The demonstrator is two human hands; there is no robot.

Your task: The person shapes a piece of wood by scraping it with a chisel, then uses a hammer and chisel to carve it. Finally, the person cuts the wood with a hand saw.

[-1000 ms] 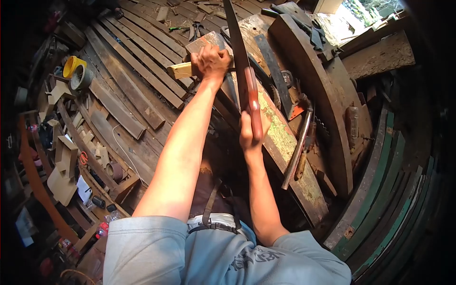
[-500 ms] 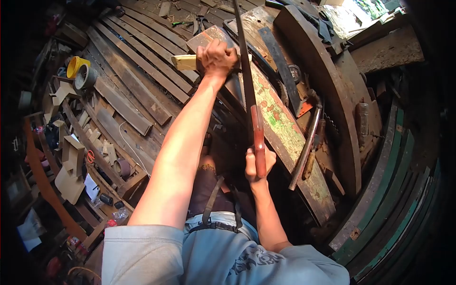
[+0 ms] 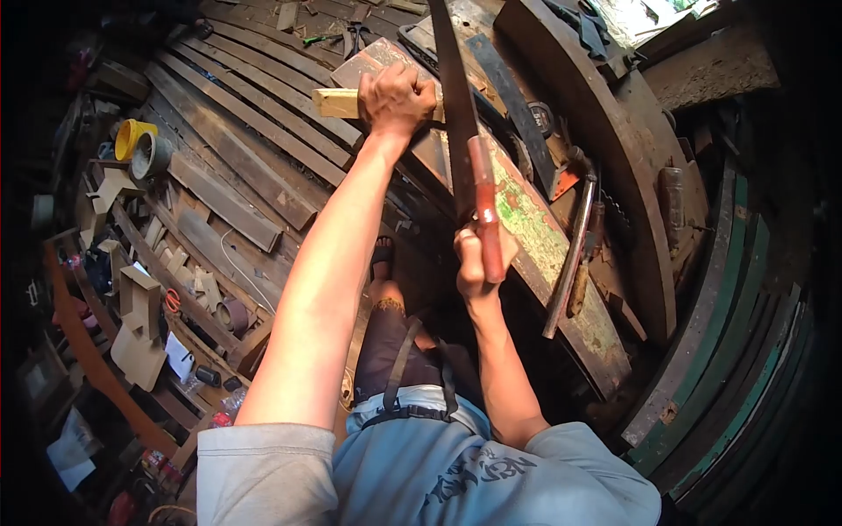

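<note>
My left hand (image 3: 396,103) is closed around a pale strip of wood (image 3: 337,103), pressing it onto the end of a worn workbench plank (image 3: 535,232) with flaking green and yellow paint. In my right hand (image 3: 472,261) is the reddish-brown handle of a handsaw (image 3: 458,114). Its long dark blade points away from me and passes just right of my left knuckles, by the strip's right end. Whether the teeth touch the wood cannot be made out.
Right of the saw, a hammer-like tool with a metal shaft (image 3: 572,254) and a flat metal bar (image 3: 517,105) lie on the bench. A large curved board (image 3: 605,149) stands beyond. Slats (image 3: 263,96) cover the left floor, near a yellow bucket (image 3: 134,140) and wood offcuts.
My right hand and the saw have moved forward, away from my body, and the blade shows more of its flat side. My left hand stays on the wood strip. The view has shifted slightly.
</note>
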